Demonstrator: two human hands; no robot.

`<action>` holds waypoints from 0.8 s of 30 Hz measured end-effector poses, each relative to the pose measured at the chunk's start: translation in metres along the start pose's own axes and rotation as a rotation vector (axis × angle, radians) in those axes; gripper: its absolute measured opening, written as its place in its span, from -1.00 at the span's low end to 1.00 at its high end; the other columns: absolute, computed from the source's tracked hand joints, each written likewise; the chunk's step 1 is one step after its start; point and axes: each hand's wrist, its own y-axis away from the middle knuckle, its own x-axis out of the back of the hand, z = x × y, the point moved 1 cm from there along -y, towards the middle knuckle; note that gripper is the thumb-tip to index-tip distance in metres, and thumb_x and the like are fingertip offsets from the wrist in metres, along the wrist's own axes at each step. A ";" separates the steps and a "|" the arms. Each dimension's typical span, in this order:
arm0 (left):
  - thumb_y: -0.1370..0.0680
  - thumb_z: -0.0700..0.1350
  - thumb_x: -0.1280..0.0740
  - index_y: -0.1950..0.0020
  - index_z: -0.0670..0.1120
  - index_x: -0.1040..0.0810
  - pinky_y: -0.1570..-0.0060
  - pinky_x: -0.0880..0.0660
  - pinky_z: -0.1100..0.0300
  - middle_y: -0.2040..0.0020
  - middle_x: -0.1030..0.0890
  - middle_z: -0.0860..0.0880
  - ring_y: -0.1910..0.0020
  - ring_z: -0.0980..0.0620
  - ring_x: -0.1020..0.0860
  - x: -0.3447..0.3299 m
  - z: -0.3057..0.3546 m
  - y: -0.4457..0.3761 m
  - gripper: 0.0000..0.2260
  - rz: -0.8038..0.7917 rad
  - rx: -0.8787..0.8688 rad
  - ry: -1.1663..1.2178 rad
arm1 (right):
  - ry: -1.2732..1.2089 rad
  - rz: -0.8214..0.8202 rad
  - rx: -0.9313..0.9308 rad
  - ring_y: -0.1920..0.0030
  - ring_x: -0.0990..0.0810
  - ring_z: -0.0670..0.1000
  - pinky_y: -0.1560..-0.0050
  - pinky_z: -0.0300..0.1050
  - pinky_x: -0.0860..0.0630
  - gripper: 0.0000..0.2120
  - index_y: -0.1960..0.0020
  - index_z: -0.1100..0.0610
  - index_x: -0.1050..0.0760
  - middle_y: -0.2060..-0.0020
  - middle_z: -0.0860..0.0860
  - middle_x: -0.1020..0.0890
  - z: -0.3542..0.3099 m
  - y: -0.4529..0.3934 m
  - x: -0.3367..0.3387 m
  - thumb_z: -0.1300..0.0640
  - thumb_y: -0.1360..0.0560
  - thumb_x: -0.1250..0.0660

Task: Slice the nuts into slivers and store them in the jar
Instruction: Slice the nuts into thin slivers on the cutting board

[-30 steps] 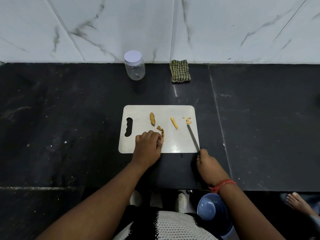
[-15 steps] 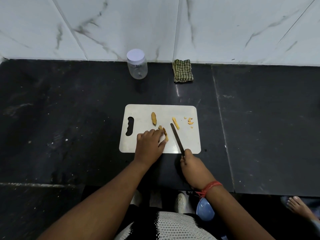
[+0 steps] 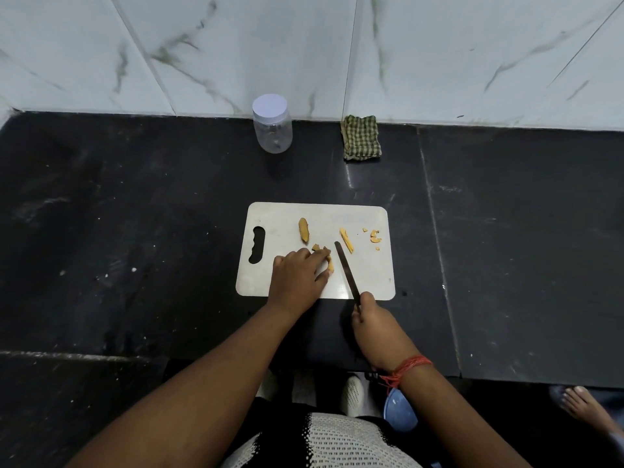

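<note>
A white cutting board [image 3: 287, 217] lies on the black counter. My left hand [image 3: 299, 276] presses a tan nut piece [image 3: 329, 261] against the board with its fingertips. My right hand [image 3: 371, 322] grips a knife [image 3: 346, 268] at the board's near edge, the blade pointing away, just right of the held piece. A whole nut [image 3: 304, 230] lies behind my left hand. A long sliver [image 3: 347, 240] and small crumbs [image 3: 374, 236] lie to the right. A clear jar [image 3: 273, 125] with a white lid on stands at the back by the wall.
A folded green checked cloth [image 3: 361, 137] lies by the marble wall, right of the jar. A blue bowl [image 3: 400, 410] sits below the counter edge near my right wrist. Another person's bare foot [image 3: 584, 405] shows at the lower right.
My right hand moved left with the knife, bringing the blade from the board's right side to just beside the nut piece under my left hand. My left hand stayed put.
</note>
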 end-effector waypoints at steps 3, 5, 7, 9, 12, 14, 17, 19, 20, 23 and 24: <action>-0.63 0.10 -0.26 -0.43 0.11 -0.48 -0.15 -0.42 -0.02 -0.13 -0.58 -0.03 -0.12 -0.05 -0.54 0.003 0.005 -0.003 -0.63 -0.018 -0.023 -0.014 | -0.009 0.009 -0.010 0.25 -0.47 0.11 0.26 -0.10 -0.32 -0.92 0.03 0.16 -0.22 0.23 0.10 -0.47 0.000 0.000 0.002 0.20 -0.64 -0.09; -0.63 0.10 -0.25 -0.42 0.11 -0.49 -0.14 -0.41 -0.01 -0.11 -0.53 -0.03 -0.12 -0.05 -0.50 0.004 0.010 -0.008 -0.64 -0.041 -0.062 -0.045 | -0.021 0.015 -0.014 0.26 -0.45 0.09 0.26 -0.12 -0.30 -0.91 0.04 0.16 -0.22 0.23 0.09 -0.47 0.000 -0.001 0.005 0.20 -0.64 -0.09; -0.63 0.10 -0.25 -0.43 0.09 -0.49 -0.13 -0.40 0.00 -0.10 -0.50 -0.03 -0.12 -0.05 -0.48 0.005 0.014 -0.012 -0.63 -0.058 -0.085 -0.057 | -0.034 0.021 -0.017 0.27 -0.45 0.09 0.27 -0.12 -0.30 -0.91 0.05 0.16 -0.22 0.25 0.07 -0.45 0.000 0.000 0.007 0.20 -0.64 -0.09; -0.62 0.12 -0.26 -0.47 0.08 -0.44 -0.14 -0.41 -0.01 -0.13 -0.50 -0.03 -0.14 -0.05 -0.49 0.005 0.014 -0.014 -0.58 -0.060 -0.080 -0.040 | -0.044 0.029 -0.020 0.27 -0.45 0.10 0.28 -0.11 -0.29 -0.91 0.05 0.17 -0.22 0.26 0.07 -0.45 0.001 0.000 0.008 0.20 -0.63 -0.09; -0.58 0.16 -0.31 -0.47 0.02 -0.41 -0.20 -0.43 -0.03 -0.22 -0.52 -0.02 -0.19 -0.06 -0.49 0.003 0.007 -0.010 -0.51 -0.031 -0.011 0.020 | -0.038 0.020 -0.013 0.29 -0.42 0.04 0.27 -0.13 -0.28 -0.91 0.04 0.16 -0.22 0.24 0.07 -0.46 0.002 0.000 0.009 0.19 -0.64 -0.09; -0.56 0.17 -0.34 -0.39 -0.01 -0.46 -0.20 -0.43 -0.03 -0.25 -0.52 -0.02 -0.19 -0.07 -0.49 0.000 0.003 -0.007 -0.54 -0.004 0.032 0.055 | -0.024 0.008 -0.003 0.29 -0.41 0.04 0.26 -0.13 -0.27 -0.91 0.03 0.15 -0.21 0.23 0.07 -0.45 0.003 0.000 0.009 0.19 -0.64 -0.09; -0.55 0.19 -0.34 -0.35 0.00 -0.51 -0.17 -0.41 0.00 -0.22 -0.51 -0.02 -0.17 -0.06 -0.48 -0.001 0.006 -0.007 -0.56 -0.003 0.038 0.039 | 0.001 0.002 0.008 0.26 -0.43 0.11 0.25 -0.09 -0.27 -0.91 0.04 0.16 -0.20 0.25 0.08 -0.45 0.004 -0.003 0.009 0.21 -0.63 -0.09; -0.56 0.21 -0.34 -0.36 0.03 -0.51 -0.18 -0.40 0.01 -0.23 -0.50 -0.02 -0.17 -0.06 -0.47 -0.001 0.009 -0.010 -0.56 -0.010 0.042 0.027 | 0.021 0.005 0.009 0.27 -0.44 0.13 0.26 -0.07 -0.30 -0.92 0.04 0.17 -0.21 0.29 0.07 -0.44 0.005 -0.006 0.010 0.21 -0.63 -0.08; -0.56 0.21 -0.34 -0.37 0.03 -0.51 -0.18 -0.40 0.00 -0.23 -0.50 -0.02 -0.17 -0.06 -0.47 -0.001 0.010 -0.012 -0.56 -0.015 0.045 0.025 | 0.029 0.009 0.011 0.30 -0.44 0.12 0.28 -0.06 -0.31 -0.92 0.04 0.18 -0.22 0.32 0.06 -0.44 0.005 -0.007 0.010 0.21 -0.63 -0.08; -0.55 0.22 -0.34 -0.38 0.06 -0.51 -0.17 -0.42 -0.01 -0.21 -0.49 -0.02 -0.15 -0.07 -0.46 -0.001 0.008 -0.015 -0.55 -0.035 0.047 0.022 | 0.066 0.003 0.024 0.36 -0.42 0.05 0.31 -0.08 -0.30 -0.93 0.05 0.16 -0.23 0.36 0.03 -0.43 0.002 -0.012 0.010 0.22 -0.62 -0.08; -0.55 0.23 -0.33 -0.38 0.07 -0.52 -0.18 -0.41 -0.02 -0.21 -0.48 -0.02 -0.15 -0.07 -0.46 -0.001 0.007 -0.015 -0.55 -0.042 0.044 0.027 | 0.074 -0.006 0.026 0.35 -0.43 0.06 0.31 -0.08 -0.31 -0.94 0.04 0.16 -0.24 0.35 0.03 -0.43 0.001 -0.014 0.009 0.23 -0.62 -0.08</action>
